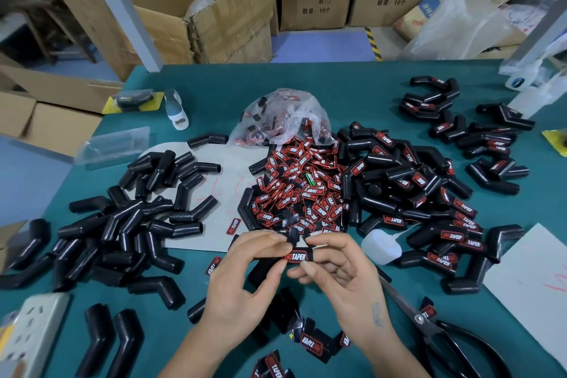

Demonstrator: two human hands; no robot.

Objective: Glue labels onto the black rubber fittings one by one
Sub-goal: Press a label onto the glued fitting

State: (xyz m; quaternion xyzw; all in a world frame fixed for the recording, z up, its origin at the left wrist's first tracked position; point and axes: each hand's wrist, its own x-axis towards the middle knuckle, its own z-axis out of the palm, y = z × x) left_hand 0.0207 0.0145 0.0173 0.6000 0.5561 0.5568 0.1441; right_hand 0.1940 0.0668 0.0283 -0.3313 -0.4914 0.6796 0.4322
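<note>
Bare fittings (129, 224) lie piled at the left of the bench (352, 92). The left hand (245, 282) and right hand (340, 273) each pinch one fitting (270, 259) above its near edge, fingers curled, pressing its label (297, 257). Wet glue could let the label slide crooked, or stick to fingertips.

- i see the label heap (302, 190) mid-table, unlabelled fittings (132, 224) to its left, labelled fittings (429, 193) right
- scissors (441, 331) lie right of my hands
</note>
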